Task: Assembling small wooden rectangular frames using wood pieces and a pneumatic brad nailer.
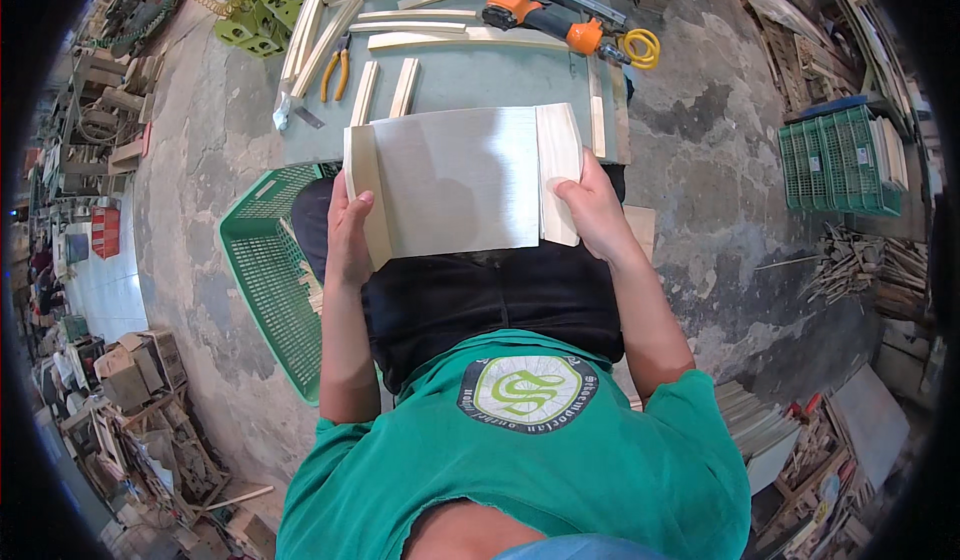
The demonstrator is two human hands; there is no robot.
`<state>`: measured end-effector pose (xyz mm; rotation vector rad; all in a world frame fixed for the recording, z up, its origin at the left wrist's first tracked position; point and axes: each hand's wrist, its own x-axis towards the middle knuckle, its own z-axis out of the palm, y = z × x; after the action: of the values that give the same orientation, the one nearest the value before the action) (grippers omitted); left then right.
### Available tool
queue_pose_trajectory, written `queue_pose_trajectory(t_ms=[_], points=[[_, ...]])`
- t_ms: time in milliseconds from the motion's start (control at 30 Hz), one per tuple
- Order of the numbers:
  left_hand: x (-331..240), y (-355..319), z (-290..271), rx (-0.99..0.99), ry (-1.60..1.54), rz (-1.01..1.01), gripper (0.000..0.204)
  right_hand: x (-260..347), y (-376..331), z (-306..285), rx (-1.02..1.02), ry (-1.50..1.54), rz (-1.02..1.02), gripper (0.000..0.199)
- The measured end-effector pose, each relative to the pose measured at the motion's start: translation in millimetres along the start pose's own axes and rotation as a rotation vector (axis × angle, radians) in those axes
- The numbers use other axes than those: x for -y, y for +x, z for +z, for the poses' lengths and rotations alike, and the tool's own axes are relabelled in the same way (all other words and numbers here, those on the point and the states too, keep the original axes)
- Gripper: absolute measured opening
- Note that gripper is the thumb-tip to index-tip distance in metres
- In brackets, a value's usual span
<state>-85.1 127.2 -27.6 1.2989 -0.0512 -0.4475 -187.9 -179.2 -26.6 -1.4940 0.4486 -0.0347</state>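
Above my lap I hold a thin pale panel (pixel 460 185) with a light wooden strip along each short side. My left hand (pixel 350 235) grips the left wooden strip (pixel 366 195), its thumb lying on the front. Around the outer edge of the right wooden strip (pixel 558 150) closes my right hand (pixel 600 210), thumb also on the face. The fingers behind the panel are hidden. Just past its far edge, two short wooden strips (pixel 403 88) lie on the worktable (pixel 480 85).
On the table lie an orange and black nail gun (pixel 540 18) with a coiled yellow hose (pixel 642 50), orange-handled pliers (pixel 336 72) and long wooden strips (pixel 470 38). A green crate (pixel 270 300) stands left of my legs. Green baskets (pixel 838 160) and scrap wood (pixel 860 265) are at right.
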Motion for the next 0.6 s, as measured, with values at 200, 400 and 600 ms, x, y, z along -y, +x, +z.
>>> queue_pose_trajectory(t_ms=[200, 400, 600], points=[[-2, -4, 9, -0.005, -0.031, -0.044, 0.056, -7, -5, 1, -0.007, -0.092, -0.063, 0.05], [1, -3, 13, 0.036, 0.009, -0.005, 0.053, 23, -20, 8, 0.001, -0.391, 0.014, 0.057], [-3, 0, 35, 0.02, 0.072, 0.036, 0.049, 27, -11, 5, 0.016, -0.5, 0.009, 0.059]])
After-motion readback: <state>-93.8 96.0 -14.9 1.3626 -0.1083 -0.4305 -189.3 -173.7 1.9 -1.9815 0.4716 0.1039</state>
